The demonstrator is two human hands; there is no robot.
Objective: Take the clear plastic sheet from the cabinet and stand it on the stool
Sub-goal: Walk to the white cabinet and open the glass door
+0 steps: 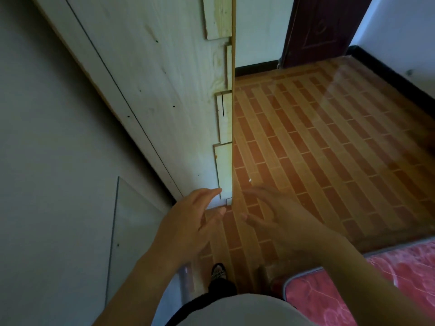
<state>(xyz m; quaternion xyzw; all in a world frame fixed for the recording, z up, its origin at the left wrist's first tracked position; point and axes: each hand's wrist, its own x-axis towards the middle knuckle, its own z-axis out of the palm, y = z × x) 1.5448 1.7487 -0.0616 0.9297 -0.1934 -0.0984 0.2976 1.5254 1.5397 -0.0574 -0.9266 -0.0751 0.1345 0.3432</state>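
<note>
A clear plastic sheet [341, 128] stands to the right of the pale wooden cabinet panel [164, 90]. The tiled floor shows through it, with glare on its surface. My right hand [270, 220] looks hazy, as if behind this sheet, with its fingers spread and nothing gripped. My left hand [190, 222] is to the left of the panel's thin brown edge [232, 137], fingers apart and empty. A second clear sheet [131, 231] leans against the grey surface at lower left. No stool is in view.
An orange-and-red tiled floor [235, 243] lies below me. A red patterned mattress [376, 283] fills the lower right corner. A dark brown door [322, 27] stands at the back beside a white wall with black skirting. My foot [219, 271] is close to the panel.
</note>
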